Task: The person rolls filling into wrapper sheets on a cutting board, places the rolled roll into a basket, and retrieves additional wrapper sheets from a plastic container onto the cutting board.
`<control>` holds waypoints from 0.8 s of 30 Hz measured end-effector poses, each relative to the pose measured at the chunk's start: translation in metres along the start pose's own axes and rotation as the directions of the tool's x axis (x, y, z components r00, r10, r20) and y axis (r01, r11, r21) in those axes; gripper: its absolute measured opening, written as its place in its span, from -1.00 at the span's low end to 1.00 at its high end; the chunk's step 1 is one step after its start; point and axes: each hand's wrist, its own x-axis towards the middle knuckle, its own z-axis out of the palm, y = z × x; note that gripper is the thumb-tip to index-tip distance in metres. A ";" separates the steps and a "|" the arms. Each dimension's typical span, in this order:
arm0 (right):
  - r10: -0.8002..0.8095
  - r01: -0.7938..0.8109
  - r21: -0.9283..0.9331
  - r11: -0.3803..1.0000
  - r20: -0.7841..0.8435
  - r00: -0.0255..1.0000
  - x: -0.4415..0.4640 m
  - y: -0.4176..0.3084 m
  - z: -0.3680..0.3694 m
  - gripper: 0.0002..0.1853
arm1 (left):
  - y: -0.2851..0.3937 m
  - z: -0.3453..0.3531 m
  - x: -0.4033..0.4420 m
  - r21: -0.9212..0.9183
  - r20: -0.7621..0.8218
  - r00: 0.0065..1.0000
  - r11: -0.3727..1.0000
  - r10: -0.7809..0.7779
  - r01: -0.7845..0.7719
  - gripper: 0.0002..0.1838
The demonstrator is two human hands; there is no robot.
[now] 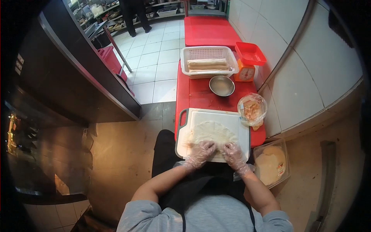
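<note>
While left hand (203, 152) and right hand (233, 154), both gloved, curl at near edge of round dough sheet (212, 131), grip part-closed, can't tell if pinching, sheet flat on cutting board (193, 117), metal bowl (222, 86) beyond board

We have one sheet (212, 132) in front of us: thin, pale and off-white, with a broad, rounded far edge. It lies spread on the board (195, 117), covering much of the middle, with bare surface beyond that far edge. We see slight wrinkles and unevenness across it. Its near edge is hidden from us, so we cannot tell whether that part is folded.
</note>
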 end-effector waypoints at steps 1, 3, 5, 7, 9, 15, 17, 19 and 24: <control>0.082 -0.079 0.113 0.990 -0.023 0.996 -0.002 0.004 0.006 -0.74 | -0.007 -0.008 -0.003 0.023 -0.033 0.999 1.000 -0.001 0.001 -0.59; 0.060 -0.058 0.085 0.995 -0.014 0.998 -0.004 0.009 0.006 -0.77 | -0.030 -0.019 -0.014 0.036 -0.108 0.994 0.999 0.000 0.004 -0.65; 0.094 -0.095 0.107 0.990 0.015 0.995 0.005 0.005 -0.007 -0.81 | -0.046 -0.034 -0.025 0.059 -0.142 0.990 0.998 -0.010 0.018 -0.66; 0.181 -0.191 0.175 0.966 0.073 0.981 0.023 -0.016 -0.014 -0.84 | -0.047 -0.052 -0.028 0.112 -0.080 0.995 0.991 -0.058 0.067 -0.70; 0.165 -0.165 0.167 0.972 0.014 0.986 0.048 -0.043 0.004 -0.84 | -0.044 -0.054 -0.028 0.122 -0.091 0.994 0.990 -0.060 0.071 -0.72; 0.132 -0.127 0.119 0.985 -0.037 0.991 0.022 -0.015 0.030 -0.80 | -0.051 -0.052 -0.030 0.129 -0.090 0.996 0.991 -0.022 0.033 -0.67; 0.154 -0.149 0.114 0.982 -0.038 0.987 -0.007 0.007 0.016 -0.80 | -0.050 -0.054 -0.030 0.108 -0.036 0.997 0.992 -0.061 0.065 -0.65; 0.173 -0.170 0.106 0.980 -0.014 0.985 -0.026 0.020 -0.006 -0.79 | -0.043 -0.058 -0.028 0.143 -0.053 0.996 0.986 -0.077 0.084 -0.63; 0.175 -0.175 -0.043 0.984 -0.002 0.985 -0.030 -0.013 -0.014 -0.49 | -0.024 -0.035 -0.029 -0.003 -0.024 0.991 0.991 0.131 -0.131 -0.46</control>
